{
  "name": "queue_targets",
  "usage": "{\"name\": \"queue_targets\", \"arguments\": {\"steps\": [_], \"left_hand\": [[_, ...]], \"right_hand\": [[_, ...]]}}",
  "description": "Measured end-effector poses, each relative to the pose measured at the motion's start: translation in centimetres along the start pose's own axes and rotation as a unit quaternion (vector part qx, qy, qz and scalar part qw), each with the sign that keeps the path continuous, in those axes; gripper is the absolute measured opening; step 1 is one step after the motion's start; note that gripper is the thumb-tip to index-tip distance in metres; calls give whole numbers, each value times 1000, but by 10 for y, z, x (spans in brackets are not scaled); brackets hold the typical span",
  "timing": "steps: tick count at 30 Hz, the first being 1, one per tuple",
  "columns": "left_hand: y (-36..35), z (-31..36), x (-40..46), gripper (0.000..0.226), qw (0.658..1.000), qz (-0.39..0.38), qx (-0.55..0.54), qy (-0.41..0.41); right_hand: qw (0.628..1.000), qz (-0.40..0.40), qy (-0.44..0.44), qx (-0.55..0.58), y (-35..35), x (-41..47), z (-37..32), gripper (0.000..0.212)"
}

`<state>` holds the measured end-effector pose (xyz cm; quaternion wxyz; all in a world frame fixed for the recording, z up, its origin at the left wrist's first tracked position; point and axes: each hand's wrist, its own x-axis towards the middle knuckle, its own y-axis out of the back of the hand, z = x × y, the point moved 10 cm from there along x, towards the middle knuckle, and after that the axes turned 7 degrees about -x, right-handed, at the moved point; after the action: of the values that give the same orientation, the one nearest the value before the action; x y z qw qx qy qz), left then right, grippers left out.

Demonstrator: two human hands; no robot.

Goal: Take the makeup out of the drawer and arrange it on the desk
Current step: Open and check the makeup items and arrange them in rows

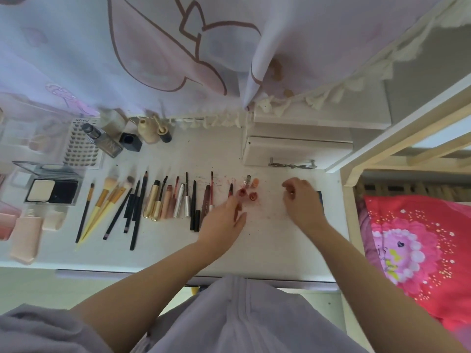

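Makeup lies in a row on the white desk (pixel 267 240): brushes (pixel 107 200), dark pencils (pixel 135 207), gold mascara tubes (pixel 153 200), silver tubes (pixel 182 200) and lip pencils (pixel 207 200). Several small red and orange lip pots (pixel 253 196) stand at the right end of the row. My left hand (pixel 221 222) pinches a dark red lip stick (pixel 238 210) just beside that row. To the right of the pots hovers my right hand (pixel 300 197), fingers loosely curled, with nothing seen in it. The small white drawer (pixel 295 150) with a metal handle (pixel 293 164) sits behind it.
At the back left stand a foundation bottle (pixel 104 140), a black cap (pixel 130 141) and a beige bottle (pixel 149 131). A powder compact (pixel 52 191), a lash card (pixel 81 143) and pink tubes (pixel 26 235) fill the left. A curtain (pixel 153 59) hangs behind; a red pillow (pixel 420 250) lies to the right.
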<state>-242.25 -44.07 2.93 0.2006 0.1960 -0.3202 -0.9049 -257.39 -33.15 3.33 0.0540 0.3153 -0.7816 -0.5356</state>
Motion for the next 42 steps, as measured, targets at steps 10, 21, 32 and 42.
{"name": "queue_targets", "arguments": {"steps": [10,21,32,42], "left_hand": [[-102,62,45,30,981,-142,107,71],[-83,54,49,30,990,-85,28,106],[-49,80,-3,30,984,-154,-81,-40],[-22,60,-66,22,973,-212,-75,-44]], "right_hand": [[962,-150,28,-225,-13,43,18,17],[972,-229,38,-45,-3,36,5,31],[961,-254,32,103,18,-42,-10,43],[945,-277,94,147,2,-120,-44,25]]}}
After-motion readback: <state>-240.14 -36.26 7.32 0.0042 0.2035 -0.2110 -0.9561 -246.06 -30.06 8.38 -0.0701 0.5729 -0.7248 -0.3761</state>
